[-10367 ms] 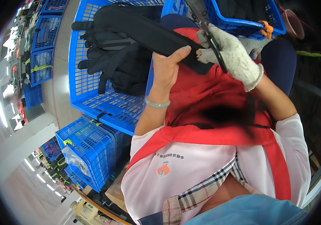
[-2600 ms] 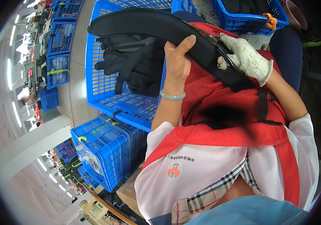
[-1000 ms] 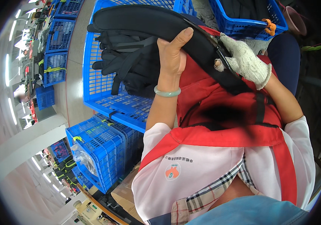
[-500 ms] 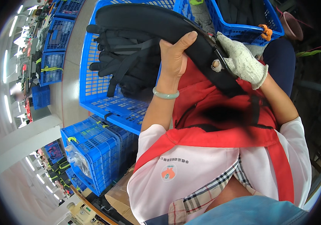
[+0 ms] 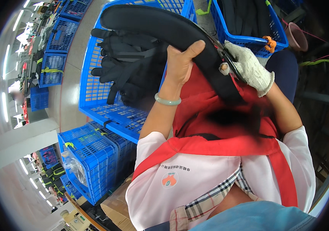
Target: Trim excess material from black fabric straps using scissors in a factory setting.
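A long, curved black padded strap (image 5: 153,23) arches over the crate and comes down toward my lap. Gripping it near its middle is my bare left hand (image 5: 182,63), thumb lying on top and the other fingers hidden behind. My right hand (image 5: 251,69), in a white knitted glove with a bare fingertip showing, is closed around the dark handles of a pair of scissors (image 5: 232,66). Their blades lie along the strap's right edge; how far they are apart I cannot make out.
A blue crate (image 5: 91,82) holding several black padded straps (image 5: 130,57) stands at the left. Another blue crate (image 5: 245,39) with black pieces sits at the far right, near a pink basket (image 5: 297,36). More blue crates (image 5: 91,161) are stacked lower left, beside a cardboard box (image 5: 116,202).
The strap's lower part has shifted slightly left, and its curve is a bit steeper. The scissors have moved slightly down and right along its edge. Both hands keep their hold.
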A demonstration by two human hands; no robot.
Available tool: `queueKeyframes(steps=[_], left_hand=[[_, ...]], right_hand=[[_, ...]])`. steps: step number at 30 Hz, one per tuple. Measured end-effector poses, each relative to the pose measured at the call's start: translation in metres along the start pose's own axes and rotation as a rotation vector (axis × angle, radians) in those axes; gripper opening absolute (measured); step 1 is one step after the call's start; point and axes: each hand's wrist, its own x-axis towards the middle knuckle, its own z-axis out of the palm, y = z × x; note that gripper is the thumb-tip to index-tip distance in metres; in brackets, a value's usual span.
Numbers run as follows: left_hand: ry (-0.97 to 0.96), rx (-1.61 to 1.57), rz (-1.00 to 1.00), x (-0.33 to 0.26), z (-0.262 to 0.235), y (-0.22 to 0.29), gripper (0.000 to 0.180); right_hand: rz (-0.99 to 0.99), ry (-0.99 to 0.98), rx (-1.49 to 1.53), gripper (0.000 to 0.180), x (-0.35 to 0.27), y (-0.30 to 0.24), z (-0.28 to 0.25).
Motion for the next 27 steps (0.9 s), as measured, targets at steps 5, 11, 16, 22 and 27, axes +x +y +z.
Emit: queueKeyframes(steps=[5, 11, 16, 22, 27], left_hand=[[-0.005, -0.083, 0.044, 0.010, 0.006, 0.018, 0.018], [-0.005, -0.033, 0.047, 0.008, 0.012, 0.017, 0.018], [-0.010, -0.042, 0.042, 0.010, 0.013, 0.013, 0.018], [-0.009, -0.050, 0.036, 0.009, 0.014, 0.014, 0.017], [-0.038, -0.037, 0.034, 0.009, 0.016, 0.011, 0.018]], right_hand=[[-0.065, 0.048, -0.115, 0.058, 0.002, 0.010, 0.000], [-0.169, 0.076, -0.148, 0.062, 0.006, -0.004, -0.011], [-0.241, 0.111, -0.227, 0.059, 0.006, 0.014, -0.010], [-0.078, 0.000, -0.047, 0.058, 0.007, -0.001, -0.016], [-0.322, 0.229, -0.210, 0.048, 0.009, 0.007, -0.007]])
